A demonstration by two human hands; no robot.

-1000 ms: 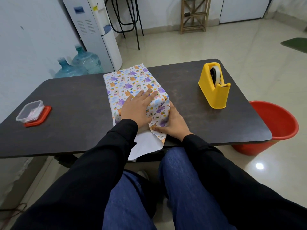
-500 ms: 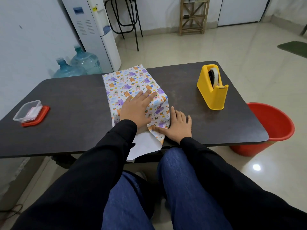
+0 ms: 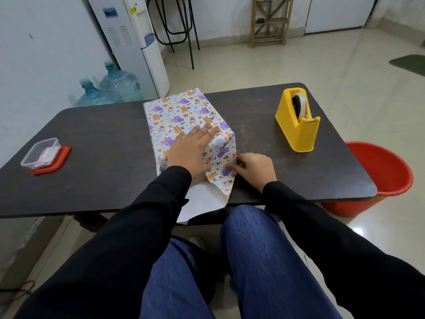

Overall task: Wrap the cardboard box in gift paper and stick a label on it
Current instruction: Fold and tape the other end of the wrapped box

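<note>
Box, right hand pinching gift paper, tub with pale contents

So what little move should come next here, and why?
Probably press the side fold flat against the near end. The left hand holds the gift paper down on top, the right hand pinches that fold at the corner, and the bottom flap lies loose over the edge of the table.

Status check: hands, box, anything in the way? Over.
Left hand flat on top of the box. Right hand curled on the near side fold of the paper. Near end untaped, flap overhanging the table. Tape dispenser apart, right.
</note>
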